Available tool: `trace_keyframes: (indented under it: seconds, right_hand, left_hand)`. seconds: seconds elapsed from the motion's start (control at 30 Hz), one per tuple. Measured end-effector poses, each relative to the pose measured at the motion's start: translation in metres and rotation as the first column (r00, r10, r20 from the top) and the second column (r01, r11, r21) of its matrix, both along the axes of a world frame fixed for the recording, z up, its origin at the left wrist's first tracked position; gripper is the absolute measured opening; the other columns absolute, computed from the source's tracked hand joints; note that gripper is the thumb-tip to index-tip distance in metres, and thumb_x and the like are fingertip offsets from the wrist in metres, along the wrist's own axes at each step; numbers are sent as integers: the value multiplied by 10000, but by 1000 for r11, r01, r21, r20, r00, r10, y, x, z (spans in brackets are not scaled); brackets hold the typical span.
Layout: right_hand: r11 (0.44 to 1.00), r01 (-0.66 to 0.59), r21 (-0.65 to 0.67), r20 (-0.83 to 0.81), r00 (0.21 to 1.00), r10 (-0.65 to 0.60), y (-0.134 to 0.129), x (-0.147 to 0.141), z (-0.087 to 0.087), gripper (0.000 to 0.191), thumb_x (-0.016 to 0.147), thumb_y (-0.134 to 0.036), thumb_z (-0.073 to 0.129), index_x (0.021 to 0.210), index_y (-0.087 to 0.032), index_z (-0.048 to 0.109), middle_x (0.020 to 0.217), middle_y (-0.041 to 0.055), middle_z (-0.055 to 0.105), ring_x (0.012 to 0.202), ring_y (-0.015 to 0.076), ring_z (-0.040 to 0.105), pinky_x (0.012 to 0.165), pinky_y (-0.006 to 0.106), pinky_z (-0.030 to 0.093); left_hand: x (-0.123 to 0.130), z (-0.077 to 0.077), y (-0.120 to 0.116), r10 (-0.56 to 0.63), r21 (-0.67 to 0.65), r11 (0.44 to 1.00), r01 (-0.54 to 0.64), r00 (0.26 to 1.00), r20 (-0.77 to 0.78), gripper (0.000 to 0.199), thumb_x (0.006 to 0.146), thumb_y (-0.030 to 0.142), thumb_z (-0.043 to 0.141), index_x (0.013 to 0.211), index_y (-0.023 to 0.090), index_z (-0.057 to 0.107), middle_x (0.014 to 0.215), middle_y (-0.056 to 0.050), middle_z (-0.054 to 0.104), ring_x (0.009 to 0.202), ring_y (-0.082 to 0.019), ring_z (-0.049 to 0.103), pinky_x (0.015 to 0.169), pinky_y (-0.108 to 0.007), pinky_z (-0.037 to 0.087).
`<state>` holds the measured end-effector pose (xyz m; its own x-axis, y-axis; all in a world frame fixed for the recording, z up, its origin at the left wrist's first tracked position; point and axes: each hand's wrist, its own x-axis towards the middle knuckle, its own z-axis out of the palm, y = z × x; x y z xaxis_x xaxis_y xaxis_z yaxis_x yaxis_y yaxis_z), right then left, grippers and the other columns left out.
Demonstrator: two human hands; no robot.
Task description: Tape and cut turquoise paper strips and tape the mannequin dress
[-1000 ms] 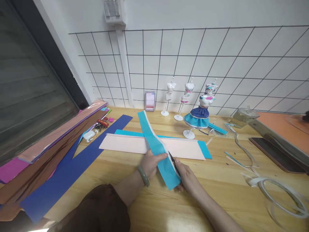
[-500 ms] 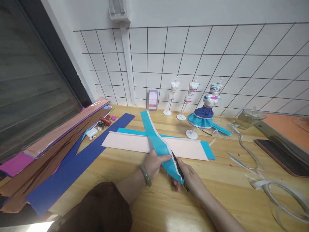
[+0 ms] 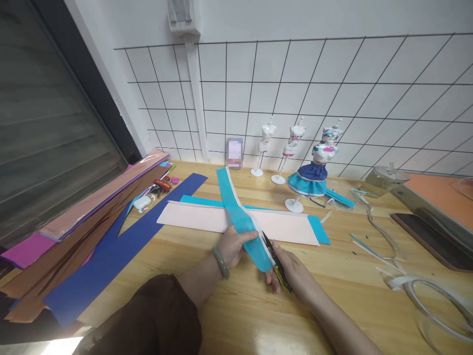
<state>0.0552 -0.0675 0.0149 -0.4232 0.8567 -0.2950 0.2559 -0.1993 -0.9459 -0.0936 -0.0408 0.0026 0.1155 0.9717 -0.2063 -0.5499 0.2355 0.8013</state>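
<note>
Beyond the right hand (image 3: 291, 267), 3 small mannequins (image 3: 289, 147) stand; ahead of the left hand (image 3: 232, 245), a pink strip (image 3: 291, 227) lies beneath the held turquoise strip (image 3: 236, 211), a blue strip (image 3: 125, 246) leftward. The left hand clamps the turquoise strip, thumb uppermost; the right, just beside, is wrapped round scissors (image 3: 280, 271) at its white edge

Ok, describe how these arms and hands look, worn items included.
The left hand is ungloved, with a smooth, rounded grey-green bangle at the wrist and a loose, dark brown sleeve further up. The right hand is ungloved too; no sleeve or bangle shows on that side.
</note>
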Motion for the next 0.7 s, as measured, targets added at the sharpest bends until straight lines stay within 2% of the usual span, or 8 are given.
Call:
trace_keyframes:
  seconds: [0.23,0.4,0.6,0.7]
  right_hand:
    - [996,16,89,27,999,-18,-5,-1,9,690,851,-604,143,417,-205,501,379,22,558,501,159,594,680,260,448]
    - [998,46,38,59,997,-48,-5,-1,7,672,840,-621,163,455,-198,516,377,20,563,437,163,566,563,267,437]
    - [990,138,-31,93,987,-134,-4,-2,4,583,796,-662,253,515,-208,487,367,-11,514,383,160,507,436,259,387]
    - [989,145,-18,114,983,-142,-4,-2,4,585,771,-693,253,527,-214,484,383,1,511,417,173,507,430,264,381]
  left_hand:
    - [6,3,-5,20,3,1000,-20,998,-55,284,518,200,773,731,133,597,699,-30,634,658,-159,573,710,-324,440]
    - [8,0,-8,25,26,999,-23,998,-58,289,515,191,777,743,135,610,699,-24,633,669,-160,572,716,-327,442]
    - [12,-5,-9,4,42,999,-2,999,-43,315,520,189,776,786,136,614,753,-40,649,701,-169,584,723,-331,455]
    - [13,-4,-10,10,39,999,-8,999,-51,315,519,192,778,782,138,612,753,-39,650,706,-172,586,720,-330,458]
